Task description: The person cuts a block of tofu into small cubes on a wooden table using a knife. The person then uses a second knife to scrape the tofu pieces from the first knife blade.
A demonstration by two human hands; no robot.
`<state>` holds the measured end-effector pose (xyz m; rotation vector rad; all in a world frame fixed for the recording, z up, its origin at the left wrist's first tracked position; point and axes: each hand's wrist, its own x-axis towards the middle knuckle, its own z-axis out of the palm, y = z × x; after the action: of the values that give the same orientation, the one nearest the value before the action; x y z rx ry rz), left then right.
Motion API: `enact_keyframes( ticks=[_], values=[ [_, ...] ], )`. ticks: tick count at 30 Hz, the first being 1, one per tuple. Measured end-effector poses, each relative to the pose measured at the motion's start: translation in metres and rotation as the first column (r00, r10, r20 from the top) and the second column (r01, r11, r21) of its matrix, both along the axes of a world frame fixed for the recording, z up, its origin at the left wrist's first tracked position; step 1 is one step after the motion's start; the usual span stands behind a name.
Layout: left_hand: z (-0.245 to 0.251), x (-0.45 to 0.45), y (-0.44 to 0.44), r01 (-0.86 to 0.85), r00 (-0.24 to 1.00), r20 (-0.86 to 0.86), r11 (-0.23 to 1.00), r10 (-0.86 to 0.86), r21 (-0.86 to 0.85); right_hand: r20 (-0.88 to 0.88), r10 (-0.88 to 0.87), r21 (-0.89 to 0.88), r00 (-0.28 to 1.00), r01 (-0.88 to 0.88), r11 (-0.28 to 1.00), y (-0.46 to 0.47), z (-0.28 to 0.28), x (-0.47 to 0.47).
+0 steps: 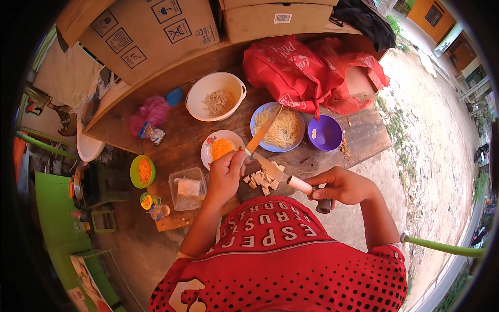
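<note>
My left hand (230, 167) grips the pale handle of a long knife (265, 130), whose blade points up and right over a blue bowl of pale shreds (280, 147). In my right hand (337, 186) is a second knife (271, 167) with a whitish handle; its blade points up and left, over the cut pale pieces (262, 180) lying low on the table. The two blades come close together near my left hand; whether they touch, I cannot tell. A flowered plate of orange shreds (220, 148) lies just behind my left hand.
A white bowl with pale strips (219, 103) and a purple bowl (325, 133) stand farther back on the wooden table (183, 148). Left are a green bowl of orange shreds (143, 171) and a clear plastic container (188, 190). Red bags (296, 70) and cardboard boxes (156, 35) border the back.
</note>
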<state>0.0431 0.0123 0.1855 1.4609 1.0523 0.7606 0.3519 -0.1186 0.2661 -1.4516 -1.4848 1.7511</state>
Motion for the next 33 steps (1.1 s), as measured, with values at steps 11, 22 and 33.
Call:
enact_keyframes(
  ticks=[11,22,33],
  values=[
    [0.009,0.002,-0.008,0.022,0.998,0.055,0.996,-0.017,-0.081,0.638,-0.424,0.647,0.643,-0.149,0.747,0.012,-0.031,-0.016],
    [0.001,-0.002,-0.007,-0.011,1.000,0.022,0.999,0.012,-0.037,-0.002,-0.121,-0.045,0.993,0.121,0.992,0.006,0.003,-0.007],
    [0.007,-0.003,-0.004,0.013,0.999,0.034,1.000,-0.013,-0.003,0.567,-0.409,0.642,0.715,-0.073,0.763,0.014,-0.007,-0.020]
  ],
)
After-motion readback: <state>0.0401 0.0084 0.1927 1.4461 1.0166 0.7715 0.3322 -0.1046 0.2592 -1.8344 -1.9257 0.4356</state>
